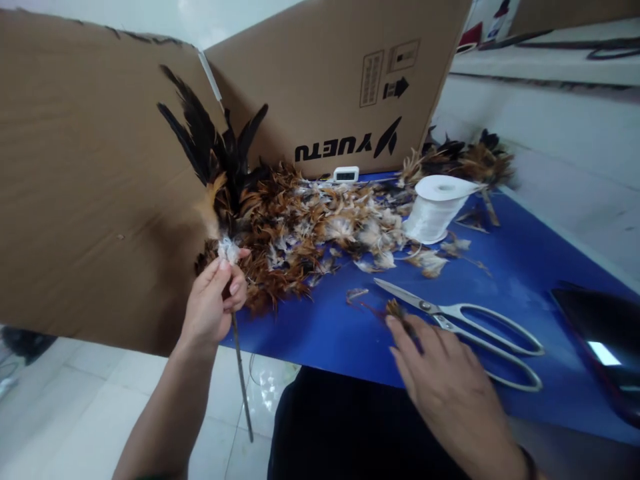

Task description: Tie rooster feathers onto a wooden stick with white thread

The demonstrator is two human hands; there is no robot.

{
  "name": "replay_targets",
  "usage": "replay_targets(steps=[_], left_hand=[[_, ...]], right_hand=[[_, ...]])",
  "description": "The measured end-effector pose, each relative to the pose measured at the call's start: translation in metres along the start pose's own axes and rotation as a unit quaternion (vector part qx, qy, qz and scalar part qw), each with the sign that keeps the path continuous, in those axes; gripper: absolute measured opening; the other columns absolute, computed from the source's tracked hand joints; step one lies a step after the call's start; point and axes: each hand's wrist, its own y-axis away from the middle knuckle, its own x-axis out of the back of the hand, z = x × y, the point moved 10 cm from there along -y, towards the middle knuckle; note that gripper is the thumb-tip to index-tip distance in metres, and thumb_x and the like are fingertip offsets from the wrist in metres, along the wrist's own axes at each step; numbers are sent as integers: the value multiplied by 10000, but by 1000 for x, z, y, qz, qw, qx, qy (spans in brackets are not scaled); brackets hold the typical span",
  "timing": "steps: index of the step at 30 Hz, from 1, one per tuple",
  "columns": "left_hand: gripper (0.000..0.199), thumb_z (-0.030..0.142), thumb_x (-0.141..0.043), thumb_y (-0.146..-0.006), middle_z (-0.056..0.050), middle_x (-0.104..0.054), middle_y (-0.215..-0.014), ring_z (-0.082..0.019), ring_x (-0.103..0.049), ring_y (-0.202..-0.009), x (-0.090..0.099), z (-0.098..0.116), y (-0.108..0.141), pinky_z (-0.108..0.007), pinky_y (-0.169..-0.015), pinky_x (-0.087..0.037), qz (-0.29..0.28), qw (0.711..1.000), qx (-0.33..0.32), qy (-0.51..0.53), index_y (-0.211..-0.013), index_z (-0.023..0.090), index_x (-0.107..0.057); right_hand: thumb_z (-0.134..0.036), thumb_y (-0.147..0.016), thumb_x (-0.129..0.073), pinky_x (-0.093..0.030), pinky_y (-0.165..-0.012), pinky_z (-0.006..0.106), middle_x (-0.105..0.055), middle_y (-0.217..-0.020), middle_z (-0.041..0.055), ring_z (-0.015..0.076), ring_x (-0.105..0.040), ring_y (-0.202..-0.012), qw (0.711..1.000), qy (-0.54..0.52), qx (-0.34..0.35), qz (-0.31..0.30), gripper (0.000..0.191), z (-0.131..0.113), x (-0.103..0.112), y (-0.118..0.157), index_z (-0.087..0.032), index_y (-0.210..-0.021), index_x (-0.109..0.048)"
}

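My left hand (220, 293) is closed around a thin stick (243, 373), just below a white fluffy binding (229, 249). From the top of that stick rise long black feathers (200, 127) with some brown ones, standing nearly upright. My right hand (450, 380) is low over the blue table, its fingertips closed on a small brown feather tuft (395, 308); part of the tuft is hidden by the fingers. Large metal scissors (425, 305) lie beside and partly behind this hand, with the handles to the right.
Loose brown and white feathers (300, 227) are heaped across the blue table (345, 347). A spool of white ribbon (433, 217) stands behind the scissors. Cardboard (320, 87) walls the back and left. A small white display (346, 175), more feathers (480, 160) and a dark phone-like device (600, 340) are also there.
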Motion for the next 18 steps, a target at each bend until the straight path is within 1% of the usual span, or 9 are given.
replay_targets(steps=[2, 5, 7, 10, 11, 13, 15, 16, 18], left_hand=[[255, 299, -529, -873, 56, -376, -556, -18, -246, -379, 12, 2, 2, -149, -358, -170, 7, 1000, -7, -7, -1061, 146, -609], [245, 287, -528, -872, 52, -377, -549, -24, -254, -384, 23, 5, 7, -158, -363, -176, 11, 1000, -21, -6, -1055, 149, -613], [247, 289, -534, -868, 51, -373, -543, -26, -250, -386, 26, 8, 12, -162, -364, -179, 12, 1000, -29, -4, -1054, 149, -615], [267, 305, -552, -854, 44, -384, -552, -29, -252, -390, 31, 12, 20, -167, -363, -183, 21, 999, -30, -7, -1056, 144, -622], [280, 310, -559, -848, 39, -393, -561, -31, -258, -395, 33, 14, 23, -169, -363, -185, 26, 999, -28, -9, -1061, 141, -624], [321, 326, -568, -834, 27, -412, -582, -38, -283, -407, 40, 17, 28, -176, -368, -202, 40, 999, -26, -13, -1085, 134, -622], [376, 359, -561, -824, 15, -436, -598, -49, -318, -424, 49, 22, 33, -183, -378, -224, 57, 998, -27, -16, -1114, 125, -612], [401, 377, -550, -824, 9, -449, -603, -55, -331, -432, 55, 23, 35, -187, -384, -232, 68, 997, -26, -20, -1126, 121, -607], [414, 392, -530, -830, 3, -466, -595, -63, -342, -443, 67, 25, 38, -189, -392, -235, 89, 995, -23, -35, -1135, 121, -601]], right_hand=[[-182, -871, -476, -450, -787, 447, -572, -1101, 176, 296, -517, -911, 998, 53, -9, -26, 410, 14, -8, 8, -92, -1270, -512], [-87, -836, -462, -463, -780, 396, -583, -973, 148, 261, -514, -861, 997, 54, 18, -56, 387, 7, -24, -5, -62, -1211, -550], [-45, -817, -447, -468, -749, 373, -580, -909, 144, 248, -513, -824, 996, 42, 37, -73, 333, -7, -37, -31, -47, -1111, -604], [-56, -843, -406, -455, -744, 381, -580, -869, 158, 259, -512, -815, 991, 35, 61, -114, 259, -30, -62, -86, -73, -913, -655], [-55, -854, -382, -447, -744, 379, -582, -888, 174, 262, -514, -826, 989, 29, 68, -124, 275, -37, -69, -106, -75, -876, -655], [-62, -871, -357, -431, -716, 365, -584, -912, 192, 260, -517, -833, 988, 2, 54, -143, 294, -45, -78, -142, -66, -912, -648], [-58, -875, -345, -412, -701, 354, -572, -977, 201, 255, -511, -850, 991, -7, 37, -130, 304, -52, -78, -167, -59, -1000, -623], [-75, -887, -344, -402, -719, 352, -568, -997, 191, 254, -505, -875, 994, -18, 38, -104, 305, -58, -73, -174, -69, -1041, -607], [-130, -914, -350, -379, -765, 350, -561, -1055, 161, 248, -490, -933, 994, -47, 86, -55, 300, -77, -65, -178, -108, -1105, -581]])
